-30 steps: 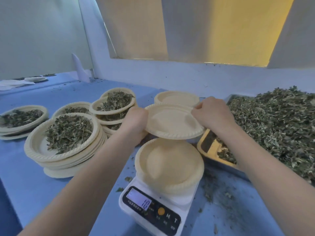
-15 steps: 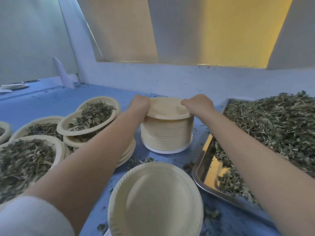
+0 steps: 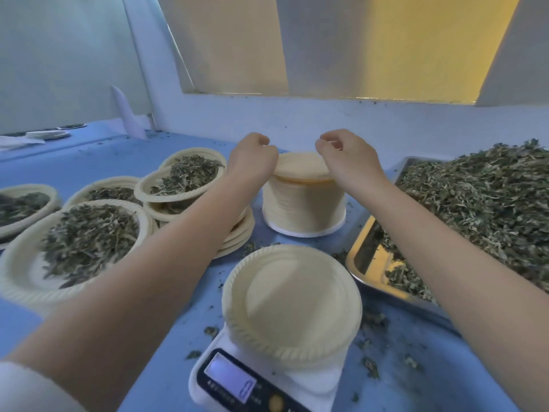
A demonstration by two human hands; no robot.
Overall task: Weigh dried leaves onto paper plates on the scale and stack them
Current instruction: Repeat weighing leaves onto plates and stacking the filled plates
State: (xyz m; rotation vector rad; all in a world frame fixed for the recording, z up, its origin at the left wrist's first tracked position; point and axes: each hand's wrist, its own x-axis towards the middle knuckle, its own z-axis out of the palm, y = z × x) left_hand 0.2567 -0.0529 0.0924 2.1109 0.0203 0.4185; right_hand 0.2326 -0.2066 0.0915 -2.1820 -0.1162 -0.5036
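An empty paper plate (image 3: 291,304) sits on the white scale (image 3: 312,382) at the front, its lit display facing me. Behind it stands a tall stack of empty paper plates (image 3: 303,203). My left hand (image 3: 252,157) hovers at the stack's top left edge and my right hand (image 3: 347,157) at its top right edge. Both have curled fingers and I see nothing held in them. A pile of dried leaves (image 3: 481,203) fills the metal tray (image 3: 368,263) on the right.
Stacks of leaf-filled plates stand on the left: a near one (image 3: 86,239), one behind it (image 3: 184,173) and one at the left edge (image 3: 20,203). Leaf crumbs litter the blue table (image 3: 416,367). A white wall runs along the back.
Both hands carried an empty plate from above the scale back onto the tall stack, let go of it and lifted slightly off the top. My view tilted back down towards the scale.
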